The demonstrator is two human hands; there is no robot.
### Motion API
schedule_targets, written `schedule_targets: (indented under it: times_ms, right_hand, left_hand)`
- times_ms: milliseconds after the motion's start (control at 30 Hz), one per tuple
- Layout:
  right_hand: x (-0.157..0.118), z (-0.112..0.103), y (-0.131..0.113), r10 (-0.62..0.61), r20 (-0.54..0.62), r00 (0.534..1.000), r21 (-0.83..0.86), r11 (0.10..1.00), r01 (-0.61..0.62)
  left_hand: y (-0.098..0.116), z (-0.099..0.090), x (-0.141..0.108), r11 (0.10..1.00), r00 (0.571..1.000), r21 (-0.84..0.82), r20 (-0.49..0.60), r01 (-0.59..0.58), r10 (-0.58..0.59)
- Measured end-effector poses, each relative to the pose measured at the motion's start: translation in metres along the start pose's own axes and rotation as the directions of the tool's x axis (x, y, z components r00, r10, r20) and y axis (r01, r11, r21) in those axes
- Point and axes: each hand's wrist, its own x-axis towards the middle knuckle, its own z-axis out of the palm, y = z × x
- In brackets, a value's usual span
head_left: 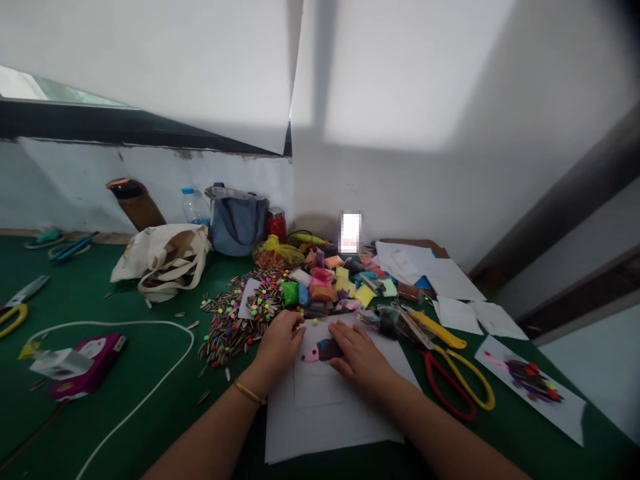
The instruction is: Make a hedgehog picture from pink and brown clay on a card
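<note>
White paper sheets lie before me on the green table. On the small top sheet is a clay figure with a pink pointed head and a dark blue body. My right hand lies nearly flat, fingers spread, over the right part of the body. At the sheet's left edge, my left hand is beside the seed pile with its fingers bent together; whatever is between them, if anything, is hidden. A small yellowish ball sits between the hands.
Striped seeds with coloured balls spread at left, clay packets behind. Scissors and a finished hedgehog card lie right. Farther left are a cloth bag, white cable and purple power strip.
</note>
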Motion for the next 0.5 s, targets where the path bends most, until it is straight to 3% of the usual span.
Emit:
schedule_targets:
  times_ms: [133,500]
  right_hand:
    - [0.0006,-0.0007,0.0006,0.001,0.013,1.000,-0.002,1.000,-0.001]
    - [0.0002,-0.0019,-0.0003,-0.013,0.005,1.000,0.017,1.000,0.013]
  left_hand:
    - [0.0023,-0.0012,-0.0005,0.999,1.000,0.031,0.009,0.019,-0.019]
    - [0.0027,0.0020,-0.0023,0.995,0.997,0.063,0.040,-0.072,0.070]
